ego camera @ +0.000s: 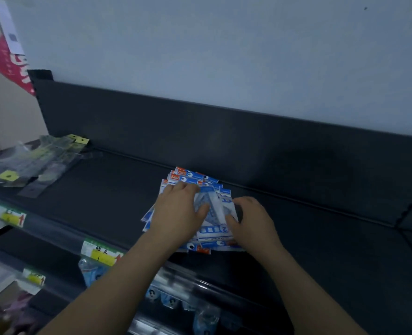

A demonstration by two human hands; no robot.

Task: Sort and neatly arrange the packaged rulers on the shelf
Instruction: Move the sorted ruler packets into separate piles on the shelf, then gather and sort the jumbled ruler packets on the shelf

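My left hand (pixel 178 211) lies flat and spread on a fanned pile of glossy blue-and-white plastic ruler packets (pixel 213 223) with orange corner tags. The pile sits midway along the matte dark metal shelf (pixel 103 189). My right hand (pixel 253 221) sits at the pile's right edge, fingers bent, thumb on top — gripping or not, I cannot tell. The print is blurred, and my 2 hands hide the pile's middle.

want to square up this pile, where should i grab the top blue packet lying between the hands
Pinch its two long side edges, coming from the near end: the top packet lies flat and skewed on the fanned pile, so probably only its edges offer a hold. The left hand and right hand flank it.
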